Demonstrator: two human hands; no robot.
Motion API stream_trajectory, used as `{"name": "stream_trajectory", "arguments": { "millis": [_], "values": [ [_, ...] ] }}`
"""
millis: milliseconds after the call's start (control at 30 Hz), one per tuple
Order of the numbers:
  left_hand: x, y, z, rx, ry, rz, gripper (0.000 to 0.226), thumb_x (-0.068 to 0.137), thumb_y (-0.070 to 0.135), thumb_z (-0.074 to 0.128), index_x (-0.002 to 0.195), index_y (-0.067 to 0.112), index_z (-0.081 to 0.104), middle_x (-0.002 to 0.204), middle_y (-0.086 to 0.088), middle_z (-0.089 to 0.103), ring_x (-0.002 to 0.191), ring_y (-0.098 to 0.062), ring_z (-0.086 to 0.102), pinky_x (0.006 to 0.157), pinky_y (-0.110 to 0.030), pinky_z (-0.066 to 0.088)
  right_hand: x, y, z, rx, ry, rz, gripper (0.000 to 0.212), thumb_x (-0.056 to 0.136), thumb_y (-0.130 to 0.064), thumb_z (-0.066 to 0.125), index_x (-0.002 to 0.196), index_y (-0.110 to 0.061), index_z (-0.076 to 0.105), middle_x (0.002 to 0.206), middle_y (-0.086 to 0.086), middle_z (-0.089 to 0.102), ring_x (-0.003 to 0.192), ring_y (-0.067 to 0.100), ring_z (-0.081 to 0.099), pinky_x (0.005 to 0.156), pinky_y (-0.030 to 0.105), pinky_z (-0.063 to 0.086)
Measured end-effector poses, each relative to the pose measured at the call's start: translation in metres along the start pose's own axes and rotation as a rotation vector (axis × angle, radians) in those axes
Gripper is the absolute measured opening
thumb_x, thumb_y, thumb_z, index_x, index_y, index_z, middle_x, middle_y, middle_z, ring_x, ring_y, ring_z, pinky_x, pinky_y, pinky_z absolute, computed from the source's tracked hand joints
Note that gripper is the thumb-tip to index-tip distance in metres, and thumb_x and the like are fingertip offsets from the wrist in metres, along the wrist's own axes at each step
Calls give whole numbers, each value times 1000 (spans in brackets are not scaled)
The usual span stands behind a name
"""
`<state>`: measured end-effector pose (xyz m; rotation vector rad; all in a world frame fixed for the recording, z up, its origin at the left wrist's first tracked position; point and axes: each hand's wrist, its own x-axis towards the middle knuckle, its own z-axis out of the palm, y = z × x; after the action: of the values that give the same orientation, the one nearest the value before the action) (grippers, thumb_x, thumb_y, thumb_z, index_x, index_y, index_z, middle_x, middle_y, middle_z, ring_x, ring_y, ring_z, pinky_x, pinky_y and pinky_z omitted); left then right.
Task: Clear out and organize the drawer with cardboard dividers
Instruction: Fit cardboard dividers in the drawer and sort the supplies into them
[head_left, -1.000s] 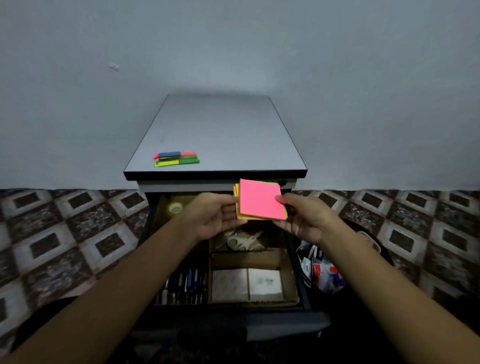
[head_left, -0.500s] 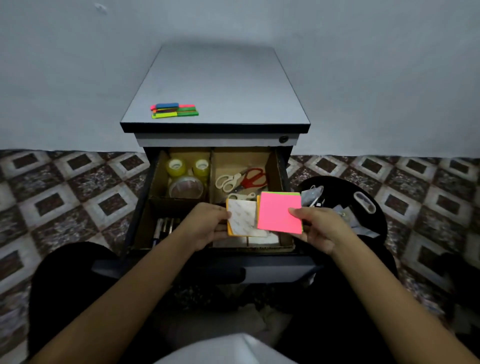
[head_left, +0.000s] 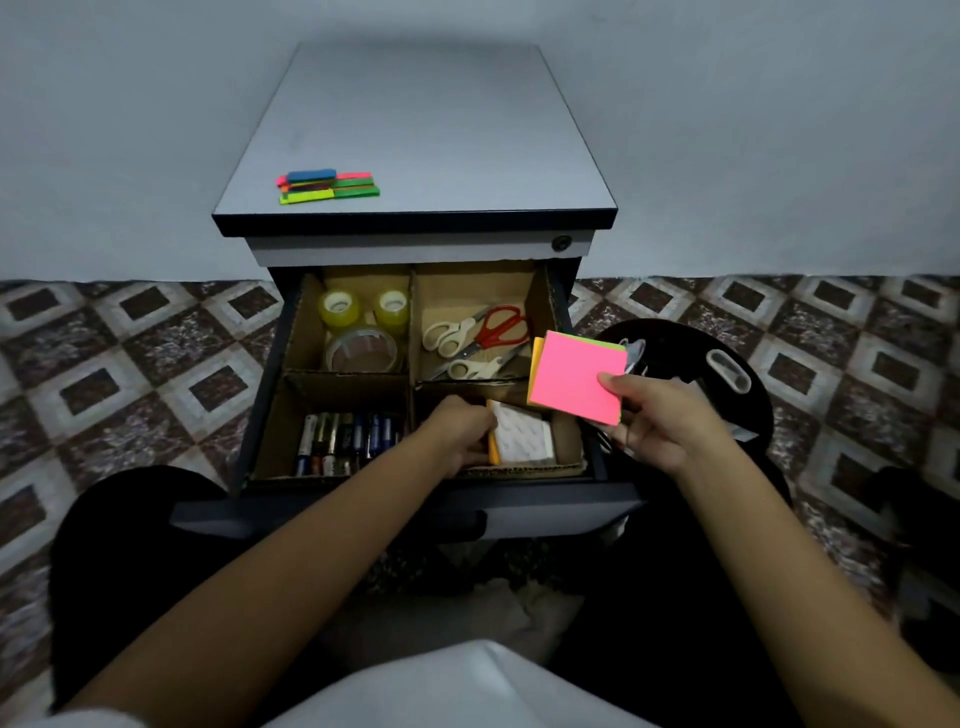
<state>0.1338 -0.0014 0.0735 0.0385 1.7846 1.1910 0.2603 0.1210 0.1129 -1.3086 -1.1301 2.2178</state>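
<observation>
The open drawer (head_left: 415, 506) of a small cabinet is split by cardboard dividers (head_left: 410, 332) into four compartments. My right hand (head_left: 657, 423) pinches a stack of sticky notes (head_left: 574, 376) with a pink top sheet, held above the drawer's right edge. My left hand (head_left: 460, 434) reaches into the near right compartment and holds an orange-edged pad with a white face (head_left: 522, 439) on edge there. Tape rolls (head_left: 361, 325) fill the far left compartment, scissors (head_left: 475, 338) the far right, batteries (head_left: 345, 441) the near left.
Coloured sticky flags (head_left: 327, 185) lie on the cabinet top (head_left: 415, 130) at its front left. A black bin (head_left: 691, 364) with scraps stands on the patterned tiled floor to the right of the drawer. A wall is behind the cabinet.
The stack has been split: my left hand took the white-faced pad down into the near right compartment, while my right hand drew the pink stack off to the right. The view tilted down.
</observation>
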Motion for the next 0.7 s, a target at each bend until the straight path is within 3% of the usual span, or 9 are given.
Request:
{"name": "stream_trajectory", "arguments": {
  "millis": [100, 167, 333, 400, 467, 533, 633, 700],
  "values": [
    [2, -2, -4, 66, 44, 14, 19, 90, -5, 43, 81, -1, 59, 71, -12, 57, 59, -22, 60, 56, -30, 48, -1, 1, 0, 6, -8, -2, 7, 88, 2, 55, 89, -5, 55, 86, 10, 64, 54, 12, 67, 44, 23, 53],
    [1, -4, -5, 74, 39, 7, 28, 89, -6, 41, 67, 3, 55, 62, -10, 52, 47, -16, 52, 51, -27, 45, -2, 3, 0, 4, -9, 2, 6, 89, 1, 55, 88, -5, 55, 86, 9, 64, 62, 14, 67, 44, 22, 53],
    [-1, -3, -6, 120, 4, -6, 21, 90, -3, 41, 82, 2, 60, 86, -15, 62, 81, -28, 58, 70, -34, 52, -5, 6, 5, 13, -7, -2, 7, 89, 2, 54, 87, -5, 55, 87, 9, 63, 76, 18, 62, 45, 23, 55],
    [-3, -2, -7, 127, -9, -8, 19, 91, -1, 43, 81, 3, 59, 81, -14, 59, 75, -25, 56, 64, -31, 50, -7, 7, 7, -6, -21, -14, 9, 90, 2, 54, 84, -5, 56, 84, 9, 64, 74, 18, 62, 46, 23, 55],
    [-6, 0, -8, 54, -32, 17, 24, 92, 0, 44, 73, 9, 56, 68, -4, 53, 55, -17, 47, 49, -22, 42, -9, 9, 9, -33, -45, -29, 11, 91, 2, 52, 83, -4, 57, 77, 7, 66, 70, 17, 64, 48, 23, 55],
    [-13, 3, -9, -82, -29, 85, 24, 95, 4, 44, 80, 13, 59, 70, 1, 60, 44, -13, 49, 40, -16, 40, -10, 11, 12, -65, -79, -36, 12, 92, 0, 50, 84, -4, 58, 77, 8, 67, 70, 17, 65, 51, 24, 57],
    [-23, 5, -16, -295, -83, 127, 27, 100, 28, 42, 92, 12, 62, 91, -10, 67, 77, -15, 64, 67, -25, 52, -10, 18, 17, -146, -141, -30, 13, 96, -4, 45, 96, -5, 58, 86, 9, 65, 79, 17, 62, 54, 24, 58],
    [-26, 2, -24, -334, -149, 137, 29, 97, 35, 45, 99, 12, 63, 93, -9, 68, 85, -19, 65, 72, -31, 53, -9, 25, 24, -210, -167, -41, 14, 98, -8, 42, 104, -9, 55, 91, 7, 63, 83, 17, 61, 59, 25, 58]
  ]
}}
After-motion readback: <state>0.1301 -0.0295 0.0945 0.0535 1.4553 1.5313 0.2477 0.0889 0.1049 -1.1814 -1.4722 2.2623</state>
